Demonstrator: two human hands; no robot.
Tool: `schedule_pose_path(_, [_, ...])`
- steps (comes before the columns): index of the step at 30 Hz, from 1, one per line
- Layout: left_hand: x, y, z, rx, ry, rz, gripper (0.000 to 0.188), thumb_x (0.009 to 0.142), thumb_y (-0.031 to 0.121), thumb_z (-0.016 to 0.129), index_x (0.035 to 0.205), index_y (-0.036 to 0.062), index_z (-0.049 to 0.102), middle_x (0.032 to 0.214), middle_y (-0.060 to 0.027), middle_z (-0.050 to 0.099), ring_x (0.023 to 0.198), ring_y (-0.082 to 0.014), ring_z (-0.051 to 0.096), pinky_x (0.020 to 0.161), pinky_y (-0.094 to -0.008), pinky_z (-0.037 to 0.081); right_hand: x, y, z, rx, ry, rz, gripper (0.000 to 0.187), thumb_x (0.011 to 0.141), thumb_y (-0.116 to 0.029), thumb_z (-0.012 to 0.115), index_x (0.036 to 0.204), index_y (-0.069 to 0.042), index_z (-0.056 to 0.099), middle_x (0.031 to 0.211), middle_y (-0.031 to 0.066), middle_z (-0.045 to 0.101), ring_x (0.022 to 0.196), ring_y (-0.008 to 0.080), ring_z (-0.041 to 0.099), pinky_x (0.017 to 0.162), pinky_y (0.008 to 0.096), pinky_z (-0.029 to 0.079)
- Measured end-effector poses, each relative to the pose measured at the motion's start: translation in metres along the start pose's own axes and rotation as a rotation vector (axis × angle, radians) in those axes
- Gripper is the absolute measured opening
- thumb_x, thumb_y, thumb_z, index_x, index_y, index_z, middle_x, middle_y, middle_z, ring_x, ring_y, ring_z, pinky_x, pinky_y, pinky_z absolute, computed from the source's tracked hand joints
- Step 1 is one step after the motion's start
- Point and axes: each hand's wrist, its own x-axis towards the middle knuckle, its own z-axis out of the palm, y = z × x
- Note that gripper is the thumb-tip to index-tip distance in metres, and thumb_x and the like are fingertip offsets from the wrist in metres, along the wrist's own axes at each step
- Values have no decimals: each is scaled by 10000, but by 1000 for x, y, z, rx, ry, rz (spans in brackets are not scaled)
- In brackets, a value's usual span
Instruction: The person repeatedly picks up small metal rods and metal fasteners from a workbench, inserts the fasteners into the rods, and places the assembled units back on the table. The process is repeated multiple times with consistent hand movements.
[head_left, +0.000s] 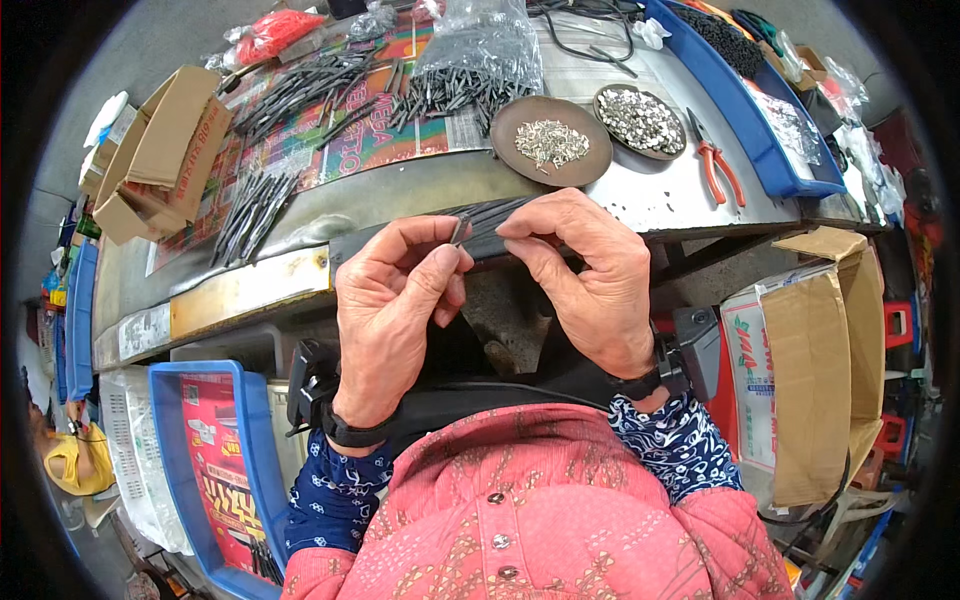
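My left hand (pixel 385 310) is closed in a pinch around a short, thin dark strip (pixel 460 232) at the table's front edge. Beside it, my right hand (pixel 590 280) has thumb and forefinger pressed together; anything between them is too small to make out. A bundle of long dark strips (pixel 488 218) lies on the table just behind both hands. Farther back stand a brown round dish (pixel 506 150) of small metal pieces and a second dish (pixel 655 153) of silvery bits. Red-handled pliers (pixel 712 165) lie right of the dishes.
Dark strips (pixel 255 215) lie in piles on the table, some under a clear plastic bag (pixel 480 40). An open cardboard box (pixel 165 150) stands left, a blue tray (pixel 790 165) right. Below are a blue crate (pixel 160 440) and a carton (pixel 820 380). Another person's arm (pixel 95 450) shows far left.
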Motion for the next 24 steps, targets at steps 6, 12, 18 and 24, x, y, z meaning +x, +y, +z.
schedule_pose_path(6, [1, -1, 1, 50, 18, 57, 164, 938, 62, 594, 1066, -34, 629, 854, -51, 659, 696, -69, 585, 626, -198, 465, 0, 0, 4, 9, 7, -3, 151, 782, 81, 651, 913, 8, 656, 846, 91, 631, 742, 174, 614, 645, 264, 485])
schedule_pose_path(12, [9, 1, -2, 419, 57, 346, 110, 920, 18, 605, 1013, -22, 648, 873, -18, 645, 704, -48, 522, 648, -180, 420, 0, 2, 6, 30, 14, 17, 172, 775, 84, 643, 922, -4, 656, 841, 86, 621, 696, 164, 599, 598, 256, 475])
schedule_pose_path(18, [12, 3, -3, 358, 83, 419, 84, 924, 39, 613, 978, -2, 662, 812, 7, 602, 646, -28, 475, 573, -167, 366, 0, 3, 4, 19, 1, 34, 166, 786, 79, 643, 927, -8, 658, 846, 77, 623, 691, 146, 592, 589, 246, 467])
schedule_pose_path(24, [-1, 7, -5, -9, -60, 169, 133, 957, 95, 578, 1017, -18, 615, 799, -65, 619, 600, -84, 553, 531, -190, 433, -1, 5, 5, 13, 7, 25, 168, 789, 78, 640, 932, -7, 660, 846, 76, 624, 680, 140, 588, 584, 245, 465])
